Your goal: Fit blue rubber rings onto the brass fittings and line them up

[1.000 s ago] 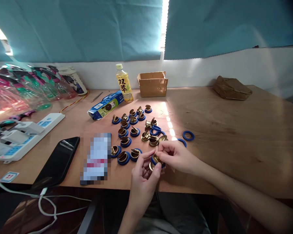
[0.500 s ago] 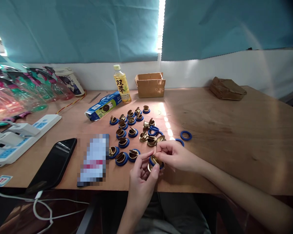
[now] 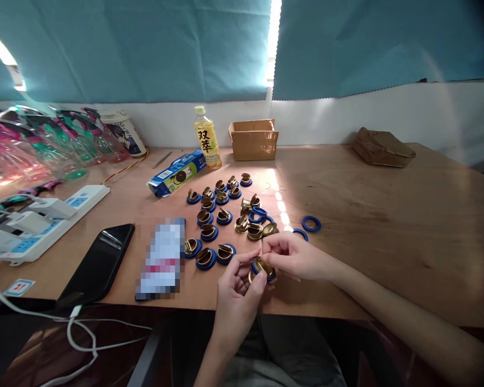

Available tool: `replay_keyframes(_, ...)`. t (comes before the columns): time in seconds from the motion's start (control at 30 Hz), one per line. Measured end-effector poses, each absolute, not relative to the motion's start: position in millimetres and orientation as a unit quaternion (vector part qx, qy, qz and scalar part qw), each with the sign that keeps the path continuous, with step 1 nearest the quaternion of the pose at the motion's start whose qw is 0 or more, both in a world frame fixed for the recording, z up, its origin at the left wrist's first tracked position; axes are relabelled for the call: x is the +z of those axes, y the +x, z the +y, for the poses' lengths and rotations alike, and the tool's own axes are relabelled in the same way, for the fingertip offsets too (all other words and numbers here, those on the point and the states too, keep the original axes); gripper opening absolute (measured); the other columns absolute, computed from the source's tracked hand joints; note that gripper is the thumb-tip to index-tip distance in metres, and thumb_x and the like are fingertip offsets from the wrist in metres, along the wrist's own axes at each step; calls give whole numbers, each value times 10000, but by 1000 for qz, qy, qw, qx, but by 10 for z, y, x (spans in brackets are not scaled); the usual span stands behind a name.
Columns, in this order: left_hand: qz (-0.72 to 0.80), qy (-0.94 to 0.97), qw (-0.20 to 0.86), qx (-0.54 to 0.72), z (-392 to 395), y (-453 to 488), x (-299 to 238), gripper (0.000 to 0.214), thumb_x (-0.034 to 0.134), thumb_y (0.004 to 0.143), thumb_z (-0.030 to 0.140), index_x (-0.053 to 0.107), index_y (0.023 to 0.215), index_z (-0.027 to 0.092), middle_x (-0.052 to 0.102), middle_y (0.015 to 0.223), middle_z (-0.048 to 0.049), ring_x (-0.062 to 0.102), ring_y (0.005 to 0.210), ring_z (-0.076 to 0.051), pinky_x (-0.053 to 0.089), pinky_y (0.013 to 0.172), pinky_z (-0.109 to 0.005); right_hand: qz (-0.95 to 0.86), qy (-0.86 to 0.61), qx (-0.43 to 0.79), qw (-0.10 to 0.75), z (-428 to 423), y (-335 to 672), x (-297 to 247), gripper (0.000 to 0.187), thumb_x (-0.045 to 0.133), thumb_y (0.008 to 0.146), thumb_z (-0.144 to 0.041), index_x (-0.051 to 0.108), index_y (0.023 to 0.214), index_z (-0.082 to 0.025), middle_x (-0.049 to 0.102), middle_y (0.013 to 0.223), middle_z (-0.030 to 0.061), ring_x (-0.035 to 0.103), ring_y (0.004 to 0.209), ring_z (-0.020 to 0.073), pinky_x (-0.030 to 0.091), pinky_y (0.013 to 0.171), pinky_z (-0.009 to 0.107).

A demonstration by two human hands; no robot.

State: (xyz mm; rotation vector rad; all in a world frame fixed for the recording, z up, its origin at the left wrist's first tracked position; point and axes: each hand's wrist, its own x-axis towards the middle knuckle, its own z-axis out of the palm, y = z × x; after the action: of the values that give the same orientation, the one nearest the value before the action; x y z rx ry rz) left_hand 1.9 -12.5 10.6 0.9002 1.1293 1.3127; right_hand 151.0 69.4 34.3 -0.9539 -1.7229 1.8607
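Note:
My left hand is closed around a round brass flap fitting with a blue ring about it, thumb on the near side. Over the fitting's upper right edge, my right hand pinches thumb and forefinger together; whatever lies between those fingertips is hidden. Just beyond my hands sit brass fittings without rings and loose blue rings. To the left stand several brass fittings with blue rings, their flaps tilted up. Two more blue rings lie right of the fittings, one partly behind my right hand.
A black phone, a blurred-out phone-shaped item and a power strip lie left. Behind are a blue box, a yellow drink bottle, an open carton and a brown paper package. Thin wire bits lie mid-table.
The camera view has shifted slightly, so the scene sits a little further right. My right fingertips have moved slightly on the fitting, and more of its brass top shows.

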Motion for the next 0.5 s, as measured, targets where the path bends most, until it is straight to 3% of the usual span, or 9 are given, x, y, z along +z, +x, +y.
replay_keyframes(0.5, 452, 402, 558, 569, -90, -29, 35, 361, 720, 798, 328, 657, 1103, 146, 758, 988, -103, 733, 870, -221, 617, 743, -311, -643, -326, 658, 218, 695, 1540, 356, 179, 592, 824, -200, 513, 667, -171, 453, 528, -72, 341, 473, 57, 231, 437, 189)
